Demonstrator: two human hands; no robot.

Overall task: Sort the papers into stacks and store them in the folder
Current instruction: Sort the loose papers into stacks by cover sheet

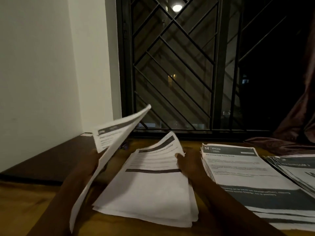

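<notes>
1. My left hand [87, 165] gripped a lifted sheaf of printed pages [110, 150] along its left edge. The fingers were closed round it, mostly hidden behind the paper.
2. The sheaf stood tilted. Its long axis ran from low and near me up and away towards the window grille [170, 65], with the headed end highest.
3. My right hand [189, 166] was at the far right corner of the middle stack [150, 193], thumb on top of the upper sheets. That corner curled up off the pile. My fingers were out of sight beneath it, so I judged this a pinch rather than a flat press.
4. The middle stack lay on the table [25, 201] directly between my hands, its long axis pointing away from me and leaning slightly right.
5. The sorted piles lay to the right. The stack headed "34 KITCHEN" [238, 167] was just beside my right hand, and another stack [298, 169] overlapped its far right side.
6. My right hand was therefore the nearer one to both piles. The sheaf in my left would have had to cross over the middle stack to reach them.
7. A dark flat thing [51, 159] lay at the left, nearer my left hand. I could not tell whether it was the folder.
</notes>
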